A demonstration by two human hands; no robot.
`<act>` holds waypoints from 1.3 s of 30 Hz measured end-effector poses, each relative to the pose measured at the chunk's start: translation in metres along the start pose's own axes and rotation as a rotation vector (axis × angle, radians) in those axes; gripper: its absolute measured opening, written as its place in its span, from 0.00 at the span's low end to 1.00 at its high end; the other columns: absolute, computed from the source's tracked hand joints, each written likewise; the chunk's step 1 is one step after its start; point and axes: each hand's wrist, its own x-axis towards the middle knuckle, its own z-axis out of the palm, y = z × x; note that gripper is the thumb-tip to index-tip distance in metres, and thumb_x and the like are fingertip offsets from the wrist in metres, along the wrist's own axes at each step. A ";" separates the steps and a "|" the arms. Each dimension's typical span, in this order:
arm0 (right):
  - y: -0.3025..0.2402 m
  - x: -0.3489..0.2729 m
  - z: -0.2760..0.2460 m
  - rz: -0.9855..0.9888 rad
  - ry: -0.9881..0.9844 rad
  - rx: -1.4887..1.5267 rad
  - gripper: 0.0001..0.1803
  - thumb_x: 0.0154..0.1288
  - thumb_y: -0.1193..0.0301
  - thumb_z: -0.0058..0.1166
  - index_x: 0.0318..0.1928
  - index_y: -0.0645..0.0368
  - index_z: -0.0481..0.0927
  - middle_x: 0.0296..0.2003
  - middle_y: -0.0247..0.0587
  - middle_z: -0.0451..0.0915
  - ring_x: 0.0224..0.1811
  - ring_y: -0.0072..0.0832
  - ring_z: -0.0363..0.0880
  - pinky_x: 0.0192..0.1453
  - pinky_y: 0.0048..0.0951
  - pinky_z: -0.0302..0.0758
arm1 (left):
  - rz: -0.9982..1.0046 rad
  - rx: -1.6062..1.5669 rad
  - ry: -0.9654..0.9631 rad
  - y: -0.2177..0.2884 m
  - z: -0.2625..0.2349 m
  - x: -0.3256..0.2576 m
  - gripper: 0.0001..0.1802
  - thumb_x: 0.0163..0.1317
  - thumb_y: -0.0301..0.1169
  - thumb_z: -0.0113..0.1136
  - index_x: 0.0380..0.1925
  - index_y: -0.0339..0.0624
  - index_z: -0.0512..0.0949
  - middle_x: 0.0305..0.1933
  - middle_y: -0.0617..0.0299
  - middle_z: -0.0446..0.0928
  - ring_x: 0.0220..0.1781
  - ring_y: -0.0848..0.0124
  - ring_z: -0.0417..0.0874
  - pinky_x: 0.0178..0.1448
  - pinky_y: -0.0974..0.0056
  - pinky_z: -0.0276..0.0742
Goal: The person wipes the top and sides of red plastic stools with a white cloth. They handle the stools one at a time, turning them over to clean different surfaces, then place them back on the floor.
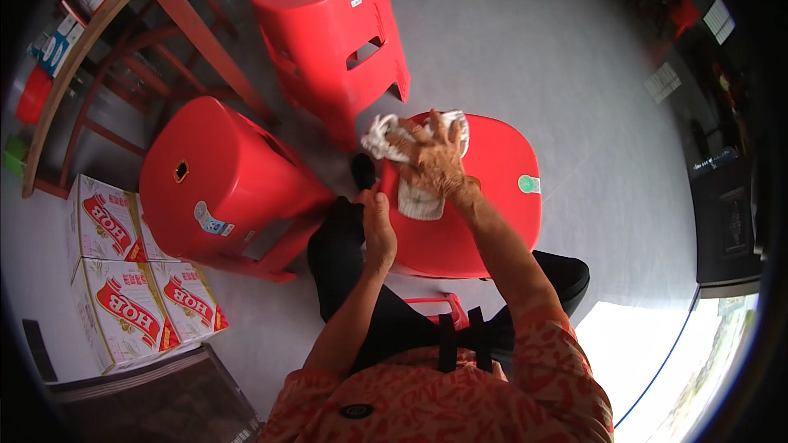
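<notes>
At centre frame, your right hand (439,162), grip spread, presses the white cloth (419,203) onto the red plastic stool (502,180); your left hand (379,232) seemingly steadies its edge, grip unclear.

two hands (439,166), one pale cloth (420,203), at least three red stools (497,168), four cartons (125,309)
</notes>
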 end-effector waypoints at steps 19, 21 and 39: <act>0.000 -0.202 -0.037 0.335 0.312 0.038 0.32 0.45 0.62 0.65 0.56 0.45 0.76 0.56 0.43 0.71 0.67 0.50 0.62 0.69 0.61 0.55 | 0.575 0.862 -0.127 0.069 0.034 -0.035 0.36 0.58 0.44 0.65 0.66 0.48 0.65 0.69 0.44 0.56 0.69 0.45 0.56 0.69 0.41 0.53; 0.008 -0.201 -0.037 0.371 0.382 0.044 0.31 0.47 0.62 0.64 0.56 0.45 0.76 0.55 0.43 0.71 0.66 0.50 0.63 0.69 0.59 0.55 | 0.609 0.945 -0.255 0.072 0.045 -0.046 0.35 0.57 0.44 0.65 0.63 0.48 0.67 0.68 0.47 0.57 0.67 0.46 0.59 0.67 0.43 0.56; 0.003 -0.217 0.005 0.722 0.929 0.619 0.28 0.64 0.60 0.49 0.64 0.53 0.67 0.63 0.60 0.62 0.66 0.60 0.60 0.71 0.47 0.58 | 0.911 1.277 -0.548 0.049 0.100 -0.012 0.41 0.55 0.46 0.64 0.67 0.44 0.62 0.56 0.57 0.75 0.62 0.59 0.67 0.58 0.48 0.59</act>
